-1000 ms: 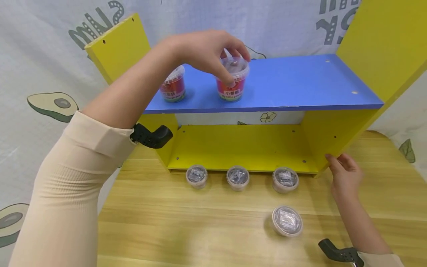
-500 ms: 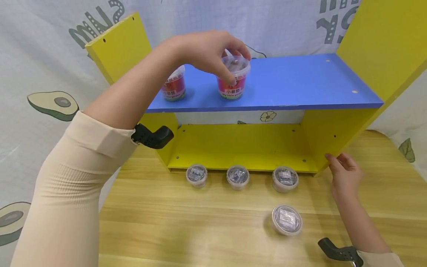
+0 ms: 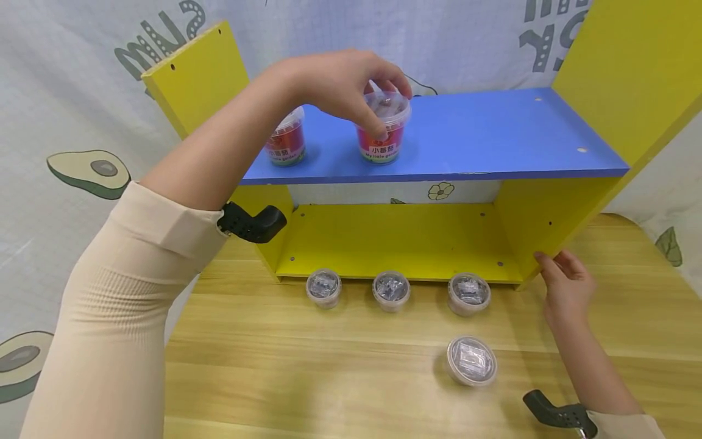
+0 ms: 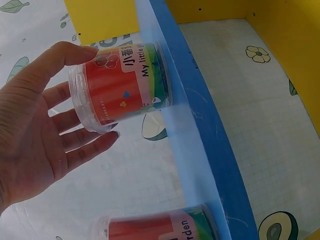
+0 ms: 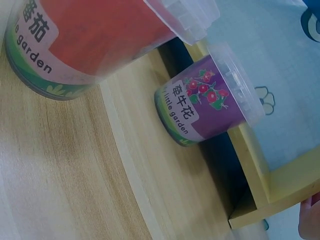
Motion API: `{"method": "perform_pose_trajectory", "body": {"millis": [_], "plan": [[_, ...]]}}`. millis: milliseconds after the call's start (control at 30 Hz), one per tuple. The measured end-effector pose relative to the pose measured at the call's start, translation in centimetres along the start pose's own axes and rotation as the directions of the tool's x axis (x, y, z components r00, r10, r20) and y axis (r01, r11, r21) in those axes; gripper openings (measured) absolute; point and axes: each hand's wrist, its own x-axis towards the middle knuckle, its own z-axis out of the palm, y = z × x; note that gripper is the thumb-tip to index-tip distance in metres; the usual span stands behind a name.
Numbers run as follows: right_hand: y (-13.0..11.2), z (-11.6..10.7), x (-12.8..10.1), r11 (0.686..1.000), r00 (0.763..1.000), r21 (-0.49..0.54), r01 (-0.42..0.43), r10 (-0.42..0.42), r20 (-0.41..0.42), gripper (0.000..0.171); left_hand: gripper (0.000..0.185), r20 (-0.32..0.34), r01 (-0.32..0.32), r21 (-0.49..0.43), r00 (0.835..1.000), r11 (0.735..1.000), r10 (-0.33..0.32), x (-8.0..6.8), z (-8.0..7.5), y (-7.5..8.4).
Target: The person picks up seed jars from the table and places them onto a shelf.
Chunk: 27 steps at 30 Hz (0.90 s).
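On the blue shelf board, my left hand grips a clear-lidded plastic cup with a red tomato label by its upper part. The left wrist view shows the thumb on one side of this upright cup and the fingers around its lid. A matching red-labelled cup stands to its left, partly behind my forearm. My right hand holds the lower front edge of the yellow right side panel, thumb on the inner face. Only a bit of that hand enters the right wrist view.
Three lidded cups line the tabletop before the yellow bottom board; the rightmost has a purple flower label. Closer in stands another red-labelled cup. Yellow left panel rises beside my left forearm; a printed cloth hangs behind.
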Motion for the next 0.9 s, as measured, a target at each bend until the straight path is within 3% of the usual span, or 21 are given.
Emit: {"method": "perform_pose_trajectory", "body": {"millis": [533, 900], "plan": [[0.1, 0.12, -0.15, 1.0, 1.0, 0.027, 0.006, -0.006, 0.018, 0.028, 0.068, 0.006, -0.01, 0.011, 1.0, 1.0, 0.009, 0.1, 0.07, -0.34], [-0.03, 0.02, -0.03, 1.0, 1.0, 0.014, 0.007, -0.007, 0.014, 0.027, 0.07, -0.081, -0.038, 0.032, 0.996, 0.999, 0.04, -0.13, 0.23, -0.14]]}}
